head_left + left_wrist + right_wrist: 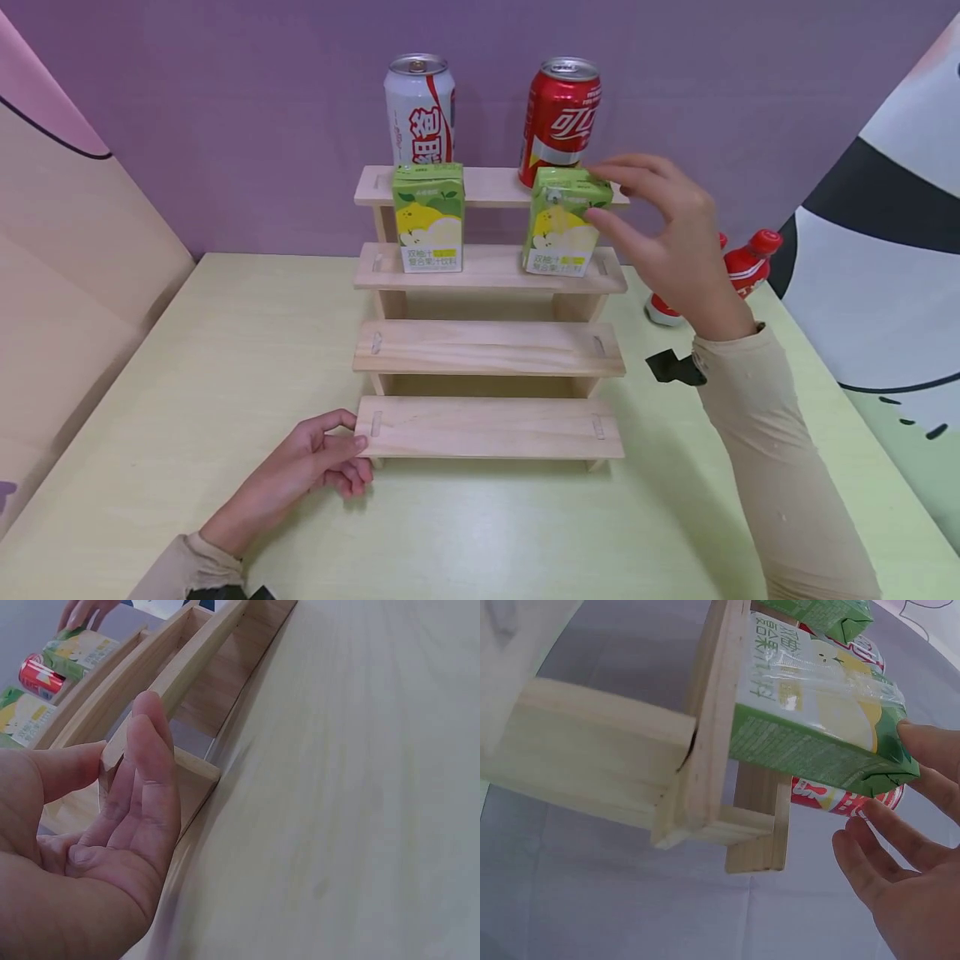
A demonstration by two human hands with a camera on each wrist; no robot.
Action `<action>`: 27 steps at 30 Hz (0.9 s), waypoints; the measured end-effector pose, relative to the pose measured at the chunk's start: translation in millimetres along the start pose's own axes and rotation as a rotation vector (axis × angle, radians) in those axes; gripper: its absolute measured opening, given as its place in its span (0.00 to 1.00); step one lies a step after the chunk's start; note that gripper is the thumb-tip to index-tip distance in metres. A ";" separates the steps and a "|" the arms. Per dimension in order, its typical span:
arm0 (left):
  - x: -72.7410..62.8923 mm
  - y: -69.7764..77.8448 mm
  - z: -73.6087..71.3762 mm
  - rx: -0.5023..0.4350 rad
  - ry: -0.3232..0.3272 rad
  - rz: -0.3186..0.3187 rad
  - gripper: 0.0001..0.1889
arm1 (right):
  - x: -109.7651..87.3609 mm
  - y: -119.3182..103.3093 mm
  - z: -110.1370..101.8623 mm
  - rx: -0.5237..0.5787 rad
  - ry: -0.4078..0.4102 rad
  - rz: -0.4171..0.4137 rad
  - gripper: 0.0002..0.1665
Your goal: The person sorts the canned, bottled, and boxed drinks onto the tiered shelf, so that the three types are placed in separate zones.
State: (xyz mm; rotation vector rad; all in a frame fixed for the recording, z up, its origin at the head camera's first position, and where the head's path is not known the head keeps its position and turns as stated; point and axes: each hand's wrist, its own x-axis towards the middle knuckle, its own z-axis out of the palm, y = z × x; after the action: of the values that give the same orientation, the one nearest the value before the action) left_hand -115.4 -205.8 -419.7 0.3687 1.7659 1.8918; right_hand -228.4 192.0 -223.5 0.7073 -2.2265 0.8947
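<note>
My right hand (671,237) pinches the upper right corner of a green and yellow juice box (562,229) between thumb and fingers. This box stands on the second tier from the top of a stepped wooden display rack (487,429), turned slightly. In the right wrist view the thumb lies at the box's top end, and the other fingers spread past it. A matching juice box (429,233) stands upright on the left of the same tier. My left hand (303,467) grips the left end of the lowest tier, thumb on top and fingers beneath.
On the top tier stand a white can (420,108) with red lettering and a red cola can (562,117), each behind a juice box. Red-capped bottles (750,258) lie on the table to the right, partly hidden by my right hand. A purple backdrop (285,125) rises behind the rack.
</note>
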 end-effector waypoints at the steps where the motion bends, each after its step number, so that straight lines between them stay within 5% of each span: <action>1: -0.3 0.4 0.1 -0.001 -0.001 -0.001 0.11 | -1.2 -0.1 -1.0 -0.003 0.003 -0.004 0.24; 8: -0.3 1.9 0.9 -0.003 -0.006 0.003 0.11 | -14.7 -20.6 -13.6 -0.011 0.028 0.006 0.26; 15: 0.3 1.9 0.2 0.001 -0.012 0.012 0.10 | -26.0 -10.7 -21.5 -0.037 0.050 0.028 0.28; 22: -0.8 1.9 0.4 0.002 -0.009 0.010 0.09 | -33.7 -13.8 -30.6 -0.048 0.063 -0.045 0.27; 27: -1.8 1.7 0.7 0.002 -0.010 0.005 0.09 | -41.4 -9.8 -32.7 -0.041 0.085 0.014 0.28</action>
State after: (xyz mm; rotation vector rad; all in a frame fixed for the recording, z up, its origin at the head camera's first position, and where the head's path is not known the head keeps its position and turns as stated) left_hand -113.9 -206.1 -417.6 0.3831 1.7624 1.8879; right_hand -183.2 220.0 -230.3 0.6239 -2.1714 0.8670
